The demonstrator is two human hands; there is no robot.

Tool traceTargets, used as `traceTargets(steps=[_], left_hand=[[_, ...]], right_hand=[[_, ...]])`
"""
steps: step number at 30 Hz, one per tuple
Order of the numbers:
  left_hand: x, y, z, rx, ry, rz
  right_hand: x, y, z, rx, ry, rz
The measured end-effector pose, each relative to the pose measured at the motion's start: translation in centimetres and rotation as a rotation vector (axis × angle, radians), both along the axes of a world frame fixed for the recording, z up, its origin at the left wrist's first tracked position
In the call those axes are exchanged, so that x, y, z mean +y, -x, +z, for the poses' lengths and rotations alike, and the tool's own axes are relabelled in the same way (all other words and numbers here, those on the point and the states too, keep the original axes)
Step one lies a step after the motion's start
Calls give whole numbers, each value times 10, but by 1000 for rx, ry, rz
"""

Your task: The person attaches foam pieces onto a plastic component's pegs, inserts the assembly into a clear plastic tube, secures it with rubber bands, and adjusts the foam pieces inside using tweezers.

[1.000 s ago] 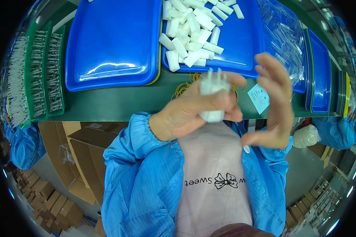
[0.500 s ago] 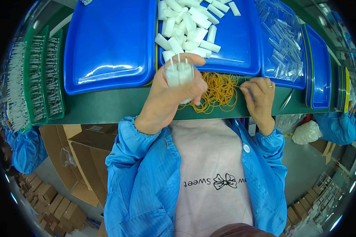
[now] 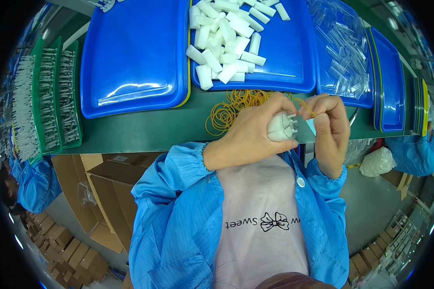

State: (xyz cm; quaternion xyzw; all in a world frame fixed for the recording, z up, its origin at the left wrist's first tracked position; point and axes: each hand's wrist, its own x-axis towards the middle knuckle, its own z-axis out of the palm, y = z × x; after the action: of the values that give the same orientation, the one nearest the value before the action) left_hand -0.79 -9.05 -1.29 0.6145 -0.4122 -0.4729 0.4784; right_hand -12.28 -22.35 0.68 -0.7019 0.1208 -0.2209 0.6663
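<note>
My left hand [image 3: 248, 132] is wrapped round a bundle of white, translucent cylindrical pieces [image 3: 281, 128] with thin clear prongs sticking out of one end toward the right. Close beside it, my right hand [image 3: 332, 127] pinches a yellow-brown rubber band [image 3: 304, 105], stretched between its fingertips and the prong end of the bundle. Whether the band loops over the bundle is hidden by the fingers. Behind my left hand, a loose heap of rubber bands [image 3: 223, 117] lies on the green table [image 3: 144, 132].
A blue tray [image 3: 289, 72] beyond holds many white cylindrical pieces [image 3: 226, 36]. Clear plastic pieces [image 3: 345, 58] fill another tray at right. A large blue tray [image 3: 135, 53] stands left, beside green racks [image 3: 48, 101] of small parts. Stacked trays [image 3: 389, 82] stand far right; cardboard boxes [image 3: 106, 192] lie below.
My left hand has moved right and down, turning the bundle so its prongs point right instead of up. My right hand has drawn a rubber band away from the heap and turned inward.
</note>
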Motion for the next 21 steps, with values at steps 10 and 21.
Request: traceTargets(steps=[10, 21], left_hand=[[7, -4, 1, 445, 242, 205], [-1, 9, -18, 206, 105, -161]], right_hand=[[0, -8, 3, -34, -77, 94], [-2, -31, 23, 188, 467, 237]])
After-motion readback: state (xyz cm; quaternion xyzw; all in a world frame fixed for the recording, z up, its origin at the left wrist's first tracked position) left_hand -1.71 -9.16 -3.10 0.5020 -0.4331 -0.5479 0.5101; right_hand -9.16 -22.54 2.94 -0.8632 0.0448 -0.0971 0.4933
